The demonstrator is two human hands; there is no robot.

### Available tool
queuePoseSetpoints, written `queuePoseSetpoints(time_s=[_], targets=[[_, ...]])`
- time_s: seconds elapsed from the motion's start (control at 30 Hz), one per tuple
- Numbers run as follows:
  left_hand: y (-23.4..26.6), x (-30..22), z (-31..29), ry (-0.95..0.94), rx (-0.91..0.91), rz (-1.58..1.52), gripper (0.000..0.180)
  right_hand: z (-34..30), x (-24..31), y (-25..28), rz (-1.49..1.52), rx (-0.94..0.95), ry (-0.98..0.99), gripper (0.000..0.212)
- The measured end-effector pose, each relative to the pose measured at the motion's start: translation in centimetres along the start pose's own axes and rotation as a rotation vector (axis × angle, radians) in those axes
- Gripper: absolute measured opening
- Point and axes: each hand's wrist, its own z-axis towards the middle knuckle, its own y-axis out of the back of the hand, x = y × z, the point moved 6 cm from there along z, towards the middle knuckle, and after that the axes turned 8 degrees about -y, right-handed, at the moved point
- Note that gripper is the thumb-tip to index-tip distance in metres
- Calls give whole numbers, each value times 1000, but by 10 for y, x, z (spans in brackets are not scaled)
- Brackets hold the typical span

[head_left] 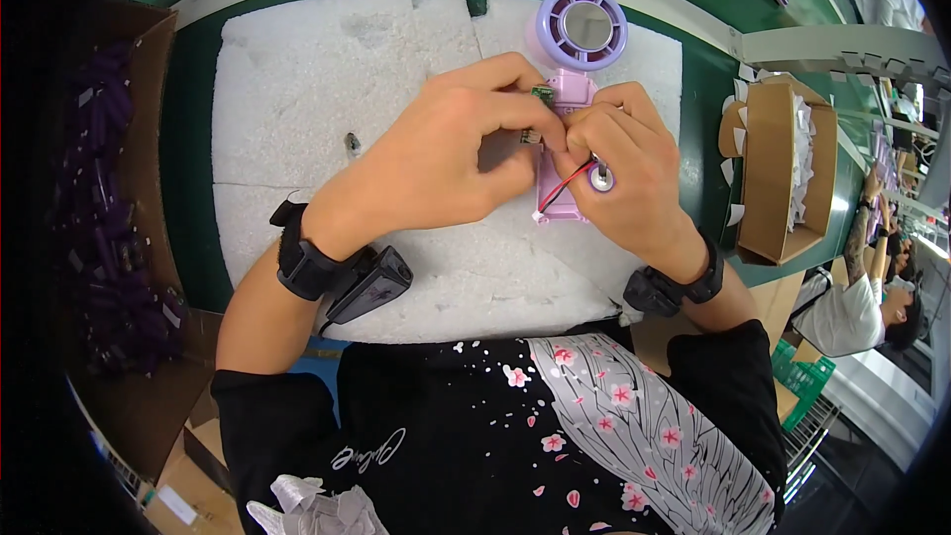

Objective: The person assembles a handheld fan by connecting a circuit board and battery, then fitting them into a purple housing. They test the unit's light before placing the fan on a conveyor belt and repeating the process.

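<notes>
Black short-sleeved top (426,386) | grey panel (584,376), pink blossoms (621,394) | black wrist straps (305,258) | boxy black modules (376,285)

lilac fan (572,87) lies opened (red-black wires (564,186) exposed)

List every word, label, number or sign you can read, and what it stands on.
Black shirt: white cursive lettering, not copied out here.
Left black wrist device: faint mark, too small to read.
White labels among purple parts: too small to read.
Lower-left box's white label: unreadable.

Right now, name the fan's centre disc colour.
The centre disc is silvery, clearest in the head view.
</notes>
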Motion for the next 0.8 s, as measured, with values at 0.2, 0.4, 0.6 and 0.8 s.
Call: queuePoseSetpoints(time_s=[0.2,0.4,0.6,0.8], targets=[[2,7,-1,63,-56,-89,18,-2,4,-3,-12,-19,57,25],[7,5,-1,-38,-53,-11,18,-4,-17,10,244,-176,-154,22],[8,1,2,18,12,-36,17,0,-21,6,222,-200,-193,18],[9,9,-3,74,-51,-121,16,-2,-16,5,204,-152,-63,14]])
